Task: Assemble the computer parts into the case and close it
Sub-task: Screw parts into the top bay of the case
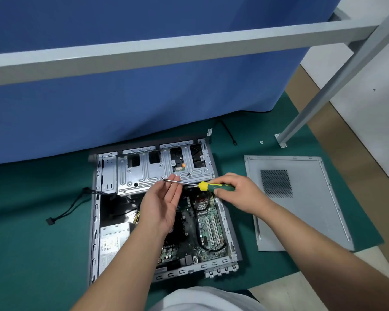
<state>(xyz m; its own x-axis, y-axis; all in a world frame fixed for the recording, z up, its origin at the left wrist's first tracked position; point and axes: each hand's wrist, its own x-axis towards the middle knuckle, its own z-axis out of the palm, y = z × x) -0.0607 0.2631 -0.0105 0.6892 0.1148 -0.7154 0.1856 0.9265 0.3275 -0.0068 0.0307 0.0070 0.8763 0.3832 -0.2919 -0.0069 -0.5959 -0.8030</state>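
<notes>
An open grey computer case [94, 221] lies flat on a green mat. Inside it I see the motherboard [209, 223], a power supply [112, 241] at the lower left and a metal drive cage [144, 173] across the far end. My right hand [236, 194] grips a screwdriver [213, 186] by its green and yellow handle, the shaft pointing left over the case. My left hand [164, 205] is held palm up with straight fingers, its fingertips at the screwdriver's tip. The grey side panel [305, 212] lies flat to the right of the case.
A black cable with a connector [52, 221] trails from the case's left side over the mat [32, 243]. Small screws [261, 142] lie near a grey frame leg [283, 135] at the right. A blue cloth [121, 104] hangs behind the case.
</notes>
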